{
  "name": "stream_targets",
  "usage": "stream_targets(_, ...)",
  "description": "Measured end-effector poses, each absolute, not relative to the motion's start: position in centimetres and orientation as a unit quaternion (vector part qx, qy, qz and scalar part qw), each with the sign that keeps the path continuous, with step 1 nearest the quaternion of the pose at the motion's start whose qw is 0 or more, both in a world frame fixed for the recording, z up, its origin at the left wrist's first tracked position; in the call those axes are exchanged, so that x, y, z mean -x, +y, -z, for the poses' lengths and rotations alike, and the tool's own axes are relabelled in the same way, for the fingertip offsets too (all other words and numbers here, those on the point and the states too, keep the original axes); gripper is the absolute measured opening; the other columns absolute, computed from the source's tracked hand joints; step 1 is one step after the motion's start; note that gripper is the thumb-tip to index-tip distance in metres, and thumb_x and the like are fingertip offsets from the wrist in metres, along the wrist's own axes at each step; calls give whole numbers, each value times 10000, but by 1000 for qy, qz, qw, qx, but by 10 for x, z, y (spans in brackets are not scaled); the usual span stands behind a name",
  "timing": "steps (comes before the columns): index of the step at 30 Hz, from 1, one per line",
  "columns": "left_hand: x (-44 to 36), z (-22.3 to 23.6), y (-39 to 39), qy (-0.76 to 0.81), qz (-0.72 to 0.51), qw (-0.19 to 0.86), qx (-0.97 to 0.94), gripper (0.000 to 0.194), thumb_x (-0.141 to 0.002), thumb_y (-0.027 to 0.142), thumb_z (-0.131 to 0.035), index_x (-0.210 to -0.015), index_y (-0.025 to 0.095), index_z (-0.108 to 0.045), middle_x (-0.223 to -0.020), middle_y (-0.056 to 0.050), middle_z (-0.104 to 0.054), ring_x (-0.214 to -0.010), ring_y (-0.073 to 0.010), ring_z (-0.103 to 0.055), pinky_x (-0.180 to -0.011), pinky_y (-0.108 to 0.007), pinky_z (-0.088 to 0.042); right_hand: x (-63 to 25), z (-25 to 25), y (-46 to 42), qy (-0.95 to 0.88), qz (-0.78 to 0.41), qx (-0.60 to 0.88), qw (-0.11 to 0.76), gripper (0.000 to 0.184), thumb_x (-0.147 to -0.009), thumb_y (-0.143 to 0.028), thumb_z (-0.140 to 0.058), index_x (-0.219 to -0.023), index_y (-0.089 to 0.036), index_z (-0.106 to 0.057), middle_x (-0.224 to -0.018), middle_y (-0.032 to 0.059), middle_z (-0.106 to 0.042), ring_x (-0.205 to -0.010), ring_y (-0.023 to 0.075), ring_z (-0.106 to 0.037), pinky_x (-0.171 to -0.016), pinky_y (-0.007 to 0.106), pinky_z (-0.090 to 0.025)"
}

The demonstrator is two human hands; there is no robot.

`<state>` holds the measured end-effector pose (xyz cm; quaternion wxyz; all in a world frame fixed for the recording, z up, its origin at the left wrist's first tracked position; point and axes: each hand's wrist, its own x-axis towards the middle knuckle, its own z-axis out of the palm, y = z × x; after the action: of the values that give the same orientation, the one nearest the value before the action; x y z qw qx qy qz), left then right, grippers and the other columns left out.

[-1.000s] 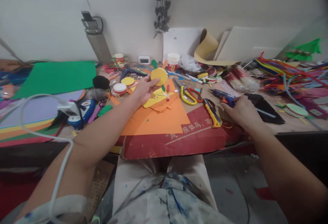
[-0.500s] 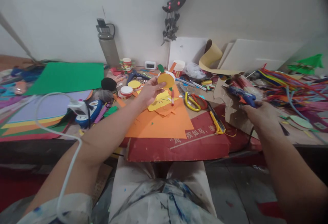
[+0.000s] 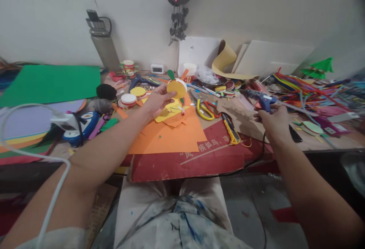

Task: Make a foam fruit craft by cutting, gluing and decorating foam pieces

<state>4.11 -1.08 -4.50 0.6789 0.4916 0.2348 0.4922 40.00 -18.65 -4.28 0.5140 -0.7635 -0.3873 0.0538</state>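
Above the orange paper (image 3: 171, 138), my left hand (image 3: 159, 99) pinches a round paper craft (image 3: 176, 88) by its left edge. Its face is a yellow disc with a white rim; a green leaf shape and orange strips stick out from it. On the right, my right hand (image 3: 272, 118) is wrapped round the handle of a blue glue gun (image 3: 266, 102). The gun points left over a piece of brown cardboard (image 3: 242, 118), and a black cord hangs below it. Yellow paper scraps (image 3: 168, 113) lie beneath my left hand.
Yellow-handled scissors (image 3: 205, 111) and a yellow utility knife (image 3: 231, 129) lie between my hands. A tilted-looking bottle (image 3: 102, 43) stands at the back left. A white cable (image 3: 61, 180) crosses my left arm. Coloured pipe cleaners (image 3: 302, 91) are heaped on the right.
The view has swung a little to the right. My right hand has brought the glue gun slightly up off the cardboard, with its cord now showing. My left hand still holds the craft.
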Motion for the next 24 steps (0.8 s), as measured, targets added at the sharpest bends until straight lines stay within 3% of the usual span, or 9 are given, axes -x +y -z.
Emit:
stream_targets(4,-40,41,-12,227,-486,645,-544,451,-516,201,-999,-870,174,-721,-891,-15,-764,-800,-132,-686,-707,-236,-513,-362,19,-180,-353,-131,682,627,199,-781,-213,-671,-884,-261,-508,-733,-27,-514,-608,141,-495,-651,331,-501)
stream_targets(7,-35,31,-17,203,-493,583,-614,384,-540,196,-997,-843,180,-762,-965,-54,-780,-966,-198,-722,-889,-304,-554,-328,8,-175,-397,-220,607,652,205,-828,-310,-677,-917,-272,-497,-760,-36,-492,-628,142,-507,-692,337,-523)
stream_targets(12,-24,17,-25,204,-495,478,-696,327,-590,361,-1014,-783,214,-796,-1090,-106,-784,-1187,-280,-689,-1122,-411,-487,-282,7,-169,-504,-239,633,537,263,-908,-411,-580,-1136,-288,-534,-965,28,-693,-798,216,-692,-746,383,-583)
stream_targets(16,-20,17,-25,186,-491,443,-727,400,-609,555,-975,-805,243,-821,-1147,-113,-781,-1225,-300,-671,-1164,-442,-461,-270,10,-168,-549,-205,643,493,255,-911,-380,-571,-1144,-276,-569,-997,58,-721,-920,260,-705,-792,414,-604)
stream_targets(24,-21,13,-28,177,-494,453,-721,517,-547,685,-943,-787,239,-841,-1120,-133,-783,-1194,-302,-678,-1149,-435,-466,-278,26,-165,-572,-221,609,503,237,-908,-433,-568,-1084,-275,-572,-862,17,-666,-693,210,-620,-680,385,-569)
